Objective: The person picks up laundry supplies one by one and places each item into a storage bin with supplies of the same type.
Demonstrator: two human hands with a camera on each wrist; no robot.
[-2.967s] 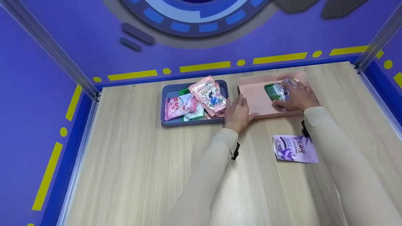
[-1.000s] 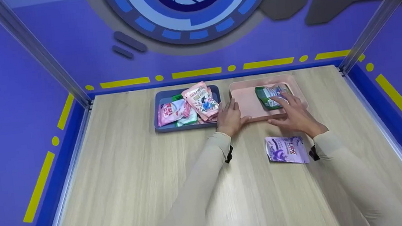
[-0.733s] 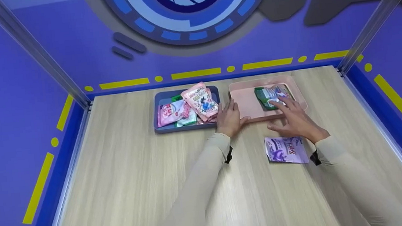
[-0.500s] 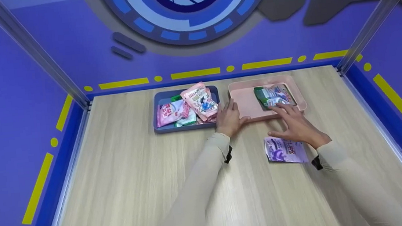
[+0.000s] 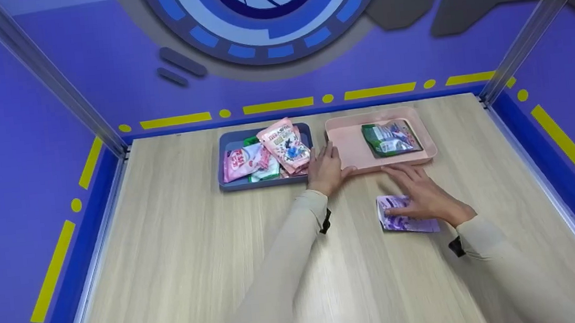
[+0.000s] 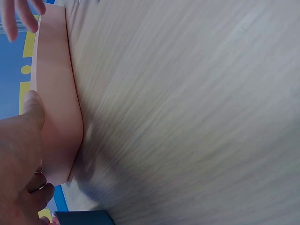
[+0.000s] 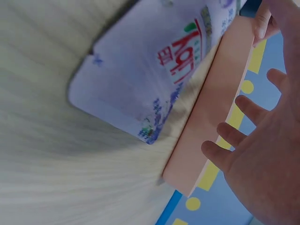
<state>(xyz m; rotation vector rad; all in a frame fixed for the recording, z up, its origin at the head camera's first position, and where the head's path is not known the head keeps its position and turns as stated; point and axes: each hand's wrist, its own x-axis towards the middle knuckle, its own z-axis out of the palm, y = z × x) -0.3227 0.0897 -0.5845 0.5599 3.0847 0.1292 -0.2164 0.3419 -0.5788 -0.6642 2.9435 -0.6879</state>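
A purple pouch (image 5: 394,202) lies flat on the table in front of the pink tray (image 5: 353,158). Over it hovers my right hand (image 5: 425,198), fingers spread and holding nothing; in the right wrist view a gap shows between the fingers and the pouch (image 7: 136,70). My left hand (image 5: 325,173) rests at the near left corner of the pink tray, its thumb against the tray's front wall (image 6: 58,93). Inside that tray lies a green and silver pouch (image 5: 393,138). Several pink, white and green pouches (image 5: 286,143) are heaped in the blue-grey tray (image 5: 263,184) to the left.
Both trays stand side by side near the back of the wooden table (image 5: 196,254). Blue-purple panels (image 5: 260,93) enclose the table at the back and sides, with metal posts (image 5: 57,73) at the corners.
My right hand has let go of the green and silver pouch in the pink tray and drawn back toward me, over the purple pouch. The left hand keeps its place at the tray corner.
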